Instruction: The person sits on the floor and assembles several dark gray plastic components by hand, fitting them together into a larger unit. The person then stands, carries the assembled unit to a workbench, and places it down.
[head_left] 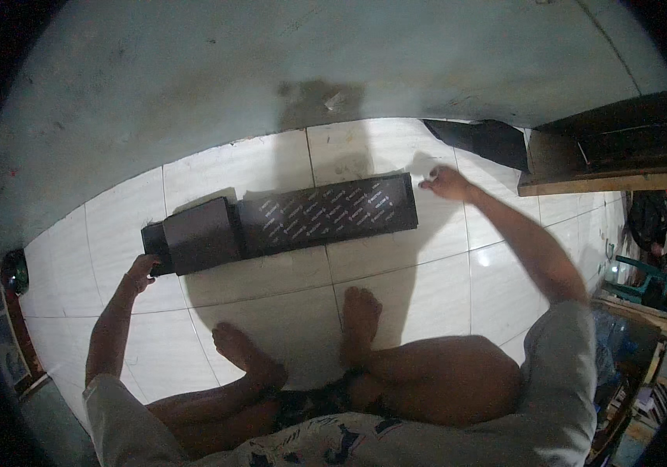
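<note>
On the tiled floor in front of me lies a long dark strip point(326, 212), like sheet or card, with rows of small white print. A plain dark grey rectangular piece point(203, 235) sits across its left part; I cannot tell whether it lies on top or wraps round. My left hand point(143, 272) grips the black left end point(156, 243) at its lower corner, thumb and fingers closed. Just beyond the strip's right end, my right hand point(449, 184) is in the air with fingers pinched together. Anything between those fingertips is too small to make out.
A grey-blue wall point(193, 86) rises along the far side. A black flat piece point(481, 142) lies by a wooden shelf point(606, 183) at the right. My bare feet point(361, 315) rest close to the strip. A dark round object point(14, 272) stands at the far left.
</note>
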